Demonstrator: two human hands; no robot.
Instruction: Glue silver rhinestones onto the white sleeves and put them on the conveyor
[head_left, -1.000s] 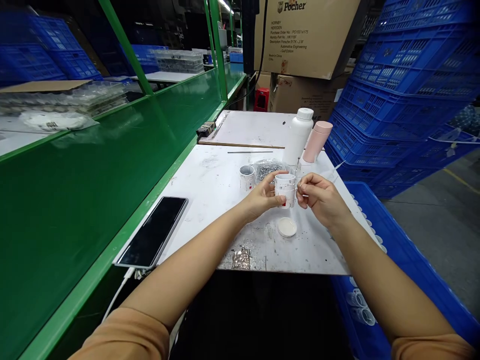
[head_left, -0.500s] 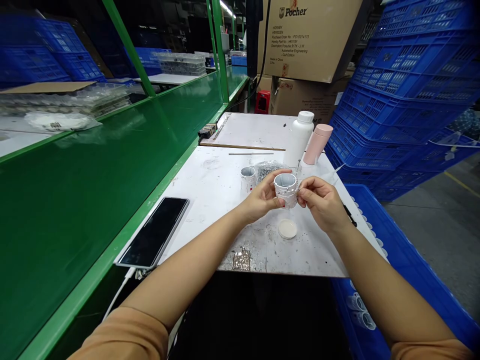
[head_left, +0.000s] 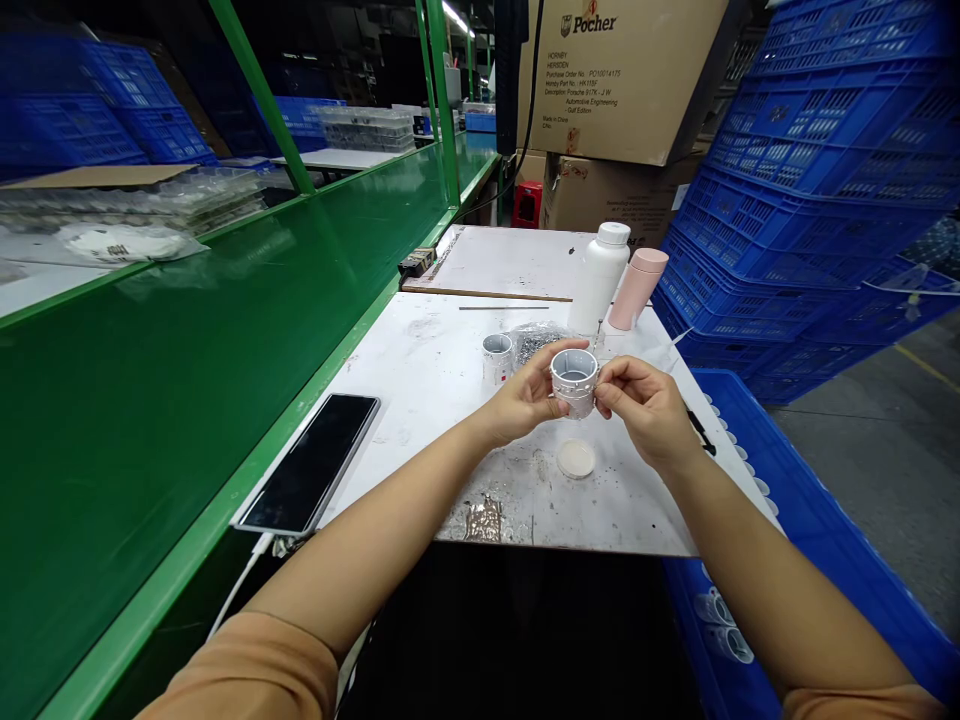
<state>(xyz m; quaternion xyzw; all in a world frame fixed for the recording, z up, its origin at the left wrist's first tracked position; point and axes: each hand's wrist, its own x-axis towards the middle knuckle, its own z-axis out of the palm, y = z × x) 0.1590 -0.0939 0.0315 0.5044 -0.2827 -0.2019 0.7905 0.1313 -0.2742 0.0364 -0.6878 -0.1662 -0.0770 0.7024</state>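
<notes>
the left hand [head_left: 525, 398] and right hand [head_left: 646, 410] both grasp the white plastic cup [head_left: 574, 398] firmly from either side, above the table [head_left: 420, 340], its open end now tipped further toward the view.

Two hands show, the left hand [head_left: 525, 402] and the right hand [head_left: 649, 412], with two white cups: the held cup [head_left: 574, 384] and the standing cup [head_left: 496, 360]. The counter [head_left: 427, 340] carries one round lid [head_left: 576, 459], one bag of metal parts [head_left: 535, 342], one white bottle [head_left: 598, 280], one pink flask [head_left: 636, 290] and one phone [head_left: 307, 464].
</notes>
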